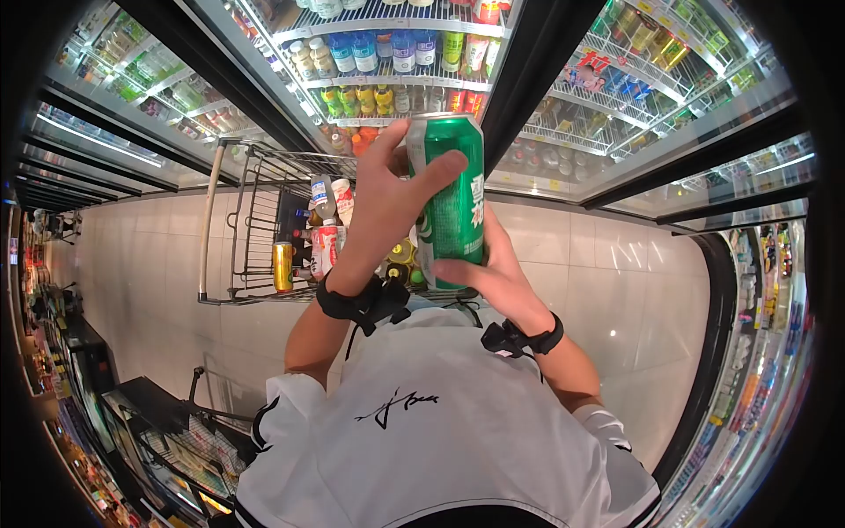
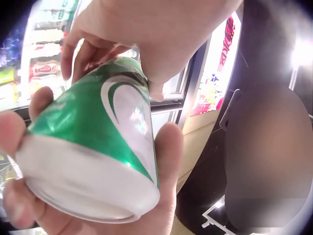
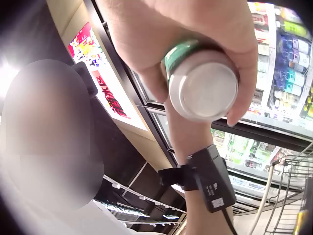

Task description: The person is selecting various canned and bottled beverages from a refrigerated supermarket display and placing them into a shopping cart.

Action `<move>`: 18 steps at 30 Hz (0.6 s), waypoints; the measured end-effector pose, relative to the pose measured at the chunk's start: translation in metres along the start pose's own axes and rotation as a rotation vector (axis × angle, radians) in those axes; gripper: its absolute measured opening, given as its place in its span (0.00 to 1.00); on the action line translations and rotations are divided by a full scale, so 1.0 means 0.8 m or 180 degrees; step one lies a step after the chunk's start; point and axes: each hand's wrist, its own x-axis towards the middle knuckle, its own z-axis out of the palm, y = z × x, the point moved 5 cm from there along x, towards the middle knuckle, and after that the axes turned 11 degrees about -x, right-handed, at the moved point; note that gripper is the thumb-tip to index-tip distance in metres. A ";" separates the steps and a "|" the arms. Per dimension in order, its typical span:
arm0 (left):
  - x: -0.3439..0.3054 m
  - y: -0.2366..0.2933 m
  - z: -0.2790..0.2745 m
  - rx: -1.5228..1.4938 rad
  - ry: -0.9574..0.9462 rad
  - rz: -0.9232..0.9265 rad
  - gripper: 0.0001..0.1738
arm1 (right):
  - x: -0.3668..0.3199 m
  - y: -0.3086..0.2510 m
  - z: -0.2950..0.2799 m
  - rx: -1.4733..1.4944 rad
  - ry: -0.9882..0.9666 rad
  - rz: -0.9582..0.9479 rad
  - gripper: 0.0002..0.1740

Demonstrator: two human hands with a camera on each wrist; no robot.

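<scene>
A tall green and silver beer can (image 1: 459, 202) with white characters is held between both hands in front of the fridges. My left hand (image 1: 383, 202) grips its upper part, thumb across the green front. Around the lower part my right hand (image 1: 506, 277) holds on, its thumb near the base. In the left wrist view the can's silver bottom end (image 2: 88, 181) points toward the camera, with right-hand fingers (image 2: 168, 152) on both sides of it. The right wrist view shows the can's round end (image 3: 205, 90) below the right palm.
A wire shopping cart (image 1: 204, 238) stands ahead to the left, holding a golden can (image 1: 282, 267), a clear bottle (image 1: 323, 199) and other packages. Lit fridge shelves (image 1: 396, 84) of bottles are in front, with dark door frames (image 1: 537, 79). Pale floor tiles (image 1: 607, 299) lie beneath.
</scene>
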 end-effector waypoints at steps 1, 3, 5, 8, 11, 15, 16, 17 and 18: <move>0.002 -0.001 -0.002 0.0220 0.0039 0.0116 0.28 | 0.000 0.004 -0.004 -0.0083 0.0220 0.0109 0.42; 0.005 -0.015 -0.011 0.0338 0.0011 -0.0051 0.27 | -0.001 0.013 -0.008 0.0031 0.0327 0.0094 0.41; 0.010 -0.031 -0.017 -0.0363 -0.0203 -0.0100 0.28 | -0.006 0.020 -0.008 0.0843 0.0161 0.0333 0.40; 0.005 -0.030 -0.007 -0.0892 -0.0502 -0.0449 0.30 | -0.007 0.006 -0.005 0.1140 -0.0170 0.0286 0.41; 0.006 -0.048 -0.002 -0.1491 -0.0620 -0.0879 0.32 | -0.003 0.006 -0.005 0.1531 -0.0644 0.0193 0.42; -0.006 -0.037 0.020 -0.2279 -0.1176 -0.1238 0.34 | -0.007 0.007 0.002 0.1384 -0.0544 0.0182 0.40; -0.006 -0.039 0.020 -0.2282 -0.1179 -0.1243 0.34 | -0.008 0.009 0.002 0.1266 -0.0467 0.0171 0.41; -0.006 -0.039 0.021 -0.2412 -0.1294 -0.1227 0.34 | -0.009 0.010 0.001 0.1150 -0.0390 0.0161 0.41; -0.006 -0.039 0.020 -0.2540 -0.1407 -0.1208 0.35 | -0.009 0.008 0.002 0.1152 -0.0386 0.0162 0.41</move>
